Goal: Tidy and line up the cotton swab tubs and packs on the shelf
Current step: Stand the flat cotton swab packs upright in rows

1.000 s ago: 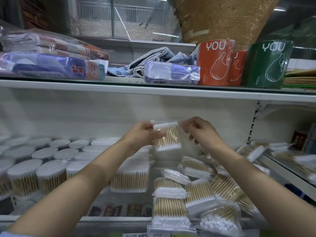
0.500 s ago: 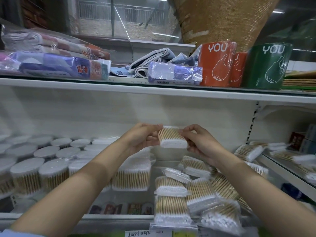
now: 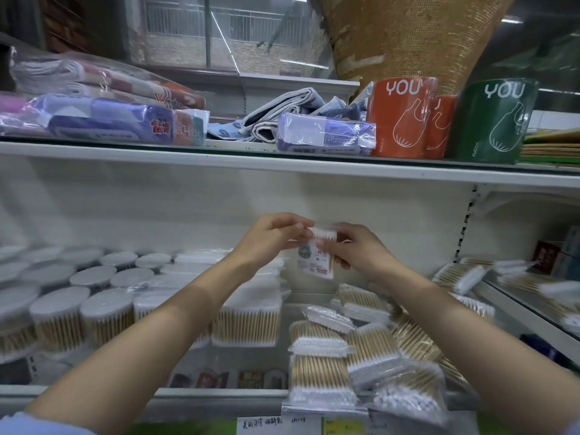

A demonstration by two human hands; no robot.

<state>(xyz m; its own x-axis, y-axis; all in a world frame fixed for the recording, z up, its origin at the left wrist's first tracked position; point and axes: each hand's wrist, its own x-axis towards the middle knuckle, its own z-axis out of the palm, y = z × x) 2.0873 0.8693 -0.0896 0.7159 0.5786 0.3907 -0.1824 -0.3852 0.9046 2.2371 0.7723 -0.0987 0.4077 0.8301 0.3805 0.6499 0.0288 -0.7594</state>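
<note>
Both my left hand and right hand pinch one swab pack, raised above the jumbled packs. Step: inspecting, orienting. Next requires a squared slot beside the tubs.

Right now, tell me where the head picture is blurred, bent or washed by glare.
Head view: motion blur smears the swab pack that the left hand and right hand pinch, so its label is unreadable; the round tubs at far left soften; wide-angle distortion bows the upper shelf edge; glare streaks the wrapped cloth packs and the glass behind them.
</note>
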